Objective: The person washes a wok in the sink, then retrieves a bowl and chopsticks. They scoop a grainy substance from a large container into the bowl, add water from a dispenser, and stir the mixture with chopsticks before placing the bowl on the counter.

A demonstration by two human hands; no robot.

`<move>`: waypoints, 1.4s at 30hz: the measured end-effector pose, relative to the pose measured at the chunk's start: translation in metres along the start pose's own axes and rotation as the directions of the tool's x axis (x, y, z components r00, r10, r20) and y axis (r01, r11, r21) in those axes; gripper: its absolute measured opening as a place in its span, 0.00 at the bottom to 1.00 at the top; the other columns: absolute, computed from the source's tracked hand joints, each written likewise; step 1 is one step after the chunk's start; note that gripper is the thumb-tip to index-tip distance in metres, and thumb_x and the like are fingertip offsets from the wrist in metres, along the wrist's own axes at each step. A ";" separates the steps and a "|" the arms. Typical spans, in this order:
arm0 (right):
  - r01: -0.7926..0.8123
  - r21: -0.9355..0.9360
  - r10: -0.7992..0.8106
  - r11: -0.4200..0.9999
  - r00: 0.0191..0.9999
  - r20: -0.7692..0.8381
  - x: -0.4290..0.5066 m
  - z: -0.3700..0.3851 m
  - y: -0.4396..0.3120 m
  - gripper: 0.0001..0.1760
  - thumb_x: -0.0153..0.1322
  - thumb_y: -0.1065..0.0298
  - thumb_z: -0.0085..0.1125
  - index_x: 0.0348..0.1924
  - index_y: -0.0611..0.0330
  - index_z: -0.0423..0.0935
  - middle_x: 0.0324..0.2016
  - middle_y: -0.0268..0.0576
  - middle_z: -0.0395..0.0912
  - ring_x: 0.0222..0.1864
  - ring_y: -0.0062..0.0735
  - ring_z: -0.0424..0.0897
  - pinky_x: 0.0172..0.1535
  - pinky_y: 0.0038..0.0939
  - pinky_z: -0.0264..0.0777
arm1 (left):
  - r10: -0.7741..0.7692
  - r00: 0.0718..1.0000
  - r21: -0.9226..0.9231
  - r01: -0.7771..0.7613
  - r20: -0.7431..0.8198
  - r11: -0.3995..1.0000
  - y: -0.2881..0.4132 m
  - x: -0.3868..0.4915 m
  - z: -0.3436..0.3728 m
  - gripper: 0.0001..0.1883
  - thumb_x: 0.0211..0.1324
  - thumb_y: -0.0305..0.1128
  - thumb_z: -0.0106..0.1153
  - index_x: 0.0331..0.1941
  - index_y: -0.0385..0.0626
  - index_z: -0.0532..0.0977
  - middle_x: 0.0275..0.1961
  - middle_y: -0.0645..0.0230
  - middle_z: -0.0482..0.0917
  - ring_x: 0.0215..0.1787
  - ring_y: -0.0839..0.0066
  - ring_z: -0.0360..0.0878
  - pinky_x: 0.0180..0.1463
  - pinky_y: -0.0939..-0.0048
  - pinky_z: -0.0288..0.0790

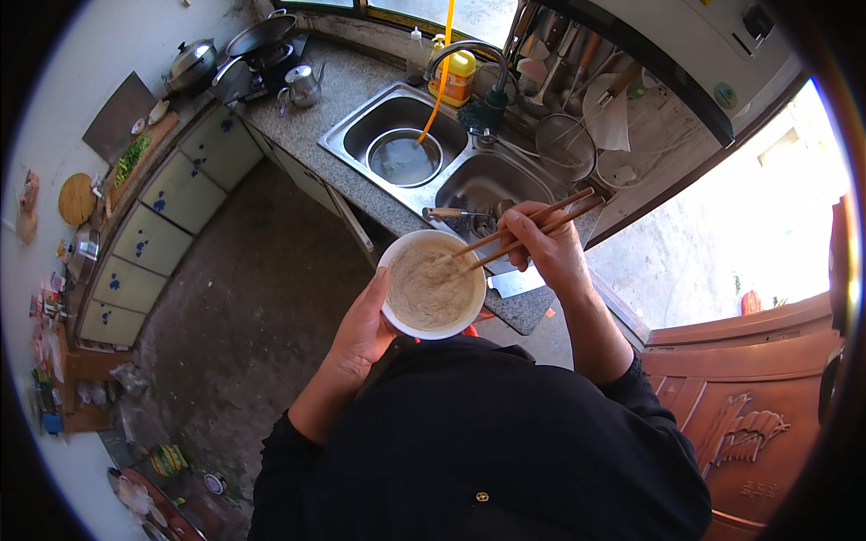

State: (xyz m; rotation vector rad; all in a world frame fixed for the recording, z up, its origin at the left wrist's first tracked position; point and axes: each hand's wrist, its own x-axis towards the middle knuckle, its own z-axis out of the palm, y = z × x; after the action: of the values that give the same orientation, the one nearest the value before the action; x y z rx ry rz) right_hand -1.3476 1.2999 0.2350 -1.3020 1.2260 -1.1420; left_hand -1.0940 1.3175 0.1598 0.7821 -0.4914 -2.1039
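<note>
A white bowl (481, 302) is held in front of my body by my left hand (364, 324), thumb on the rim. Pale beige flour or a thick paste (427, 287) lies inside, rough and swirled on top. My right hand (541, 240) grips a pair of wooden chopsticks (521, 238), whose tips are down in the mixture. Just beyond the bowl, a wooden-handled tool (446, 212) rests across the sink's near edge. To the right of the bowl a broad metal blade (517, 282) lies on the counter, partly hidden.
The double steel sink (348, 122) holds a round basin (373, 169) of water, with a yellow hose (445, 74) running into it. A metal kettle (302, 86) and a wok (260, 35) stand at the back left. A carved wooden door (737, 406) is at the right.
</note>
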 end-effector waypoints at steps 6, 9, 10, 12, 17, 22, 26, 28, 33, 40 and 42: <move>0.016 0.105 -0.014 0.994 1.000 -0.017 -0.005 0.008 -0.004 0.14 0.74 0.64 0.52 0.31 0.67 0.77 0.17 0.38 0.76 0.12 0.16 0.72 0.16 0.16 0.65 | -0.017 1.000 0.004 0.017 0.004 1.000 0.000 -0.002 0.004 0.28 0.67 0.49 0.46 0.64 0.45 0.60 0.64 0.62 0.67 0.66 0.67 0.65 0.66 0.59 0.62; -0.007 -0.044 0.009 0.999 1.000 0.027 -0.002 0.000 0.002 0.14 0.74 0.64 0.51 0.32 0.67 0.77 0.17 0.39 0.77 0.12 0.17 0.72 0.16 0.16 0.65 | -0.020 1.000 0.012 0.020 0.005 1.000 -0.001 -0.005 0.005 0.28 0.67 0.49 0.45 0.64 0.44 0.60 0.63 0.61 0.68 0.65 0.67 0.65 0.66 0.59 0.62; -0.053 -0.049 0.057 0.997 0.995 0.085 -0.006 -0.001 -0.002 0.14 0.74 0.64 0.51 0.32 0.67 0.77 0.17 0.39 0.77 0.12 0.17 0.72 0.16 0.17 0.65 | -0.019 1.000 0.014 0.019 0.002 1.000 0.000 -0.006 0.006 0.28 0.67 0.49 0.45 0.64 0.44 0.60 0.63 0.61 0.68 0.65 0.67 0.66 0.66 0.59 0.62; -0.023 0.064 0.018 0.998 0.996 0.082 -0.011 0.003 -0.009 0.14 0.74 0.64 0.51 0.32 0.67 0.77 0.17 0.38 0.76 0.12 0.17 0.72 0.16 0.17 0.65 | -0.029 1.000 0.024 0.029 -0.006 0.999 0.002 -0.009 0.009 0.28 0.68 0.49 0.45 0.64 0.44 0.60 0.63 0.61 0.68 0.65 0.67 0.66 0.66 0.59 0.62; -0.037 -0.052 0.040 0.998 0.997 0.060 -0.005 -0.002 -0.001 0.15 0.74 0.63 0.51 0.31 0.67 0.76 0.16 0.39 0.76 0.12 0.17 0.71 0.16 0.17 0.64 | -0.029 1.000 0.018 0.029 0.010 0.999 -0.002 -0.009 0.006 0.28 0.68 0.49 0.44 0.64 0.44 0.60 0.63 0.61 0.68 0.65 0.67 0.66 0.66 0.60 0.63; 0.003 0.107 -0.005 0.994 1.000 0.021 -0.011 0.004 -0.003 0.15 0.74 0.63 0.52 0.31 0.67 0.76 0.16 0.39 0.76 0.12 0.17 0.70 0.16 0.17 0.64 | -0.035 0.999 0.029 0.035 0.012 0.999 -0.002 -0.011 0.008 0.29 0.67 0.49 0.45 0.64 0.44 0.60 0.63 0.62 0.68 0.65 0.68 0.66 0.66 0.61 0.63; -0.097 0.031 0.092 0.995 0.985 0.144 -0.010 -0.002 -0.002 0.15 0.74 0.63 0.52 0.31 0.67 0.76 0.17 0.40 0.76 0.12 0.17 0.70 0.16 0.17 0.64 | -0.053 0.999 0.007 0.053 0.007 0.999 -0.004 -0.011 0.007 0.29 0.66 0.50 0.47 0.64 0.44 0.60 0.63 0.62 0.68 0.65 0.68 0.66 0.66 0.60 0.63; -0.050 0.105 0.039 0.993 0.994 0.103 -0.014 0.003 -0.005 0.15 0.74 0.63 0.52 0.30 0.67 0.77 0.16 0.39 0.76 0.12 0.17 0.71 0.16 0.17 0.64 | -0.059 0.998 0.000 0.059 0.002 0.998 -0.005 -0.013 0.009 0.30 0.66 0.50 0.47 0.64 0.45 0.60 0.63 0.62 0.68 0.65 0.68 0.66 0.66 0.60 0.63; -0.090 -0.022 0.092 0.996 0.988 0.128 -0.008 -0.002 -0.001 0.15 0.74 0.62 0.52 0.31 0.67 0.77 0.17 0.40 0.76 0.12 0.17 0.72 0.17 0.16 0.65 | -0.040 0.999 0.007 0.040 0.017 0.999 -0.006 -0.013 0.008 0.30 0.65 0.50 0.48 0.64 0.45 0.60 0.63 0.62 0.69 0.65 0.68 0.66 0.66 0.60 0.63; -0.043 -0.009 0.044 0.999 0.994 0.100 -0.007 0.001 0.000 0.15 0.74 0.63 0.52 0.31 0.67 0.77 0.17 0.40 0.77 0.13 0.16 0.72 0.17 0.16 0.65 | -0.041 0.999 0.022 0.042 -0.014 0.999 -0.004 -0.015 0.007 0.29 0.66 0.50 0.47 0.64 0.45 0.60 0.62 0.61 0.69 0.65 0.67 0.66 0.66 0.60 0.63; -0.107 0.000 0.105 0.994 0.975 0.195 -0.010 -0.004 0.000 0.15 0.74 0.63 0.51 0.32 0.68 0.77 0.19 0.42 0.78 0.13 0.17 0.73 0.17 0.17 0.66 | -0.037 0.999 0.002 0.037 -0.017 0.999 -0.003 -0.016 0.010 0.29 0.66 0.50 0.47 0.64 0.45 0.60 0.63 0.61 0.69 0.65 0.68 0.67 0.65 0.60 0.63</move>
State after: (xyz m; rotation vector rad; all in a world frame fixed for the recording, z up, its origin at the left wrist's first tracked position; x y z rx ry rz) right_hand -1.3519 1.3099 0.2355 -1.2919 1.1294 -0.9203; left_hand -1.0948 1.3333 0.1708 0.8150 -0.4742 -2.1292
